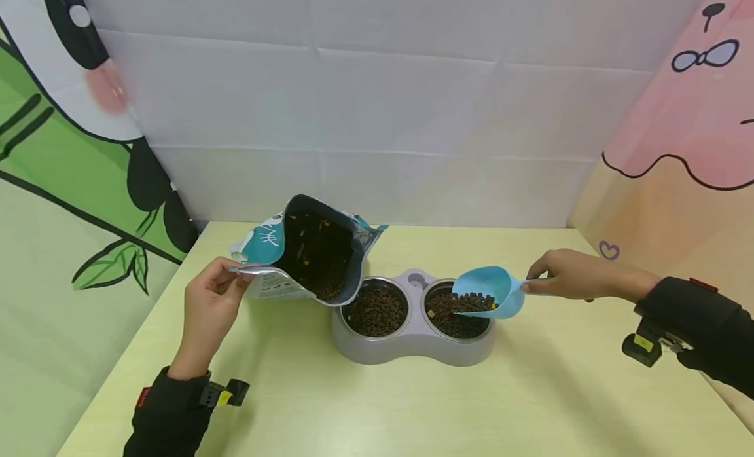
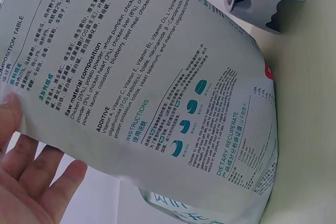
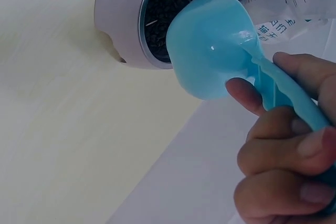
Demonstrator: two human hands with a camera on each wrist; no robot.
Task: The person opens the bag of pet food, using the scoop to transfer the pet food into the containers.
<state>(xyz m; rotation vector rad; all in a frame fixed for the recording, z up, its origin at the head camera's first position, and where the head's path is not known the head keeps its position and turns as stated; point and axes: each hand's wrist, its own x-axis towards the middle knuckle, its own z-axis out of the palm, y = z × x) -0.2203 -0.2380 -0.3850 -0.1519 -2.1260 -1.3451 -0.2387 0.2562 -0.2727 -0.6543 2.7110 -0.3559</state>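
Observation:
My left hand (image 1: pixel 213 306) pinches the top edge of a pet food bag (image 1: pixel 265 244), whose wide mouth faces me and shows brown kibble (image 1: pixel 318 254) inside. Printed text covers the bag's back in the left wrist view. In my right hand (image 1: pixel 568 274) is the handle of a light blue scoop (image 1: pixel 497 283), fingers curled round it. Some kibble lies in the scoop, which overlaps the right bowl (image 1: pixel 456 332) of a grey double feeder (image 1: pixel 415 346). Kibble also fills much of the left bowl (image 1: pixel 377 310), just beside the bag's lower edge.
The feeder stands on a pale yellow table (image 1: pixel 377 411). Behind it hangs a white creased backdrop (image 1: pixel 377 116), with cartoon-printed panels to the left (image 1: pixel 88 201) and right (image 1: pixel 677 116).

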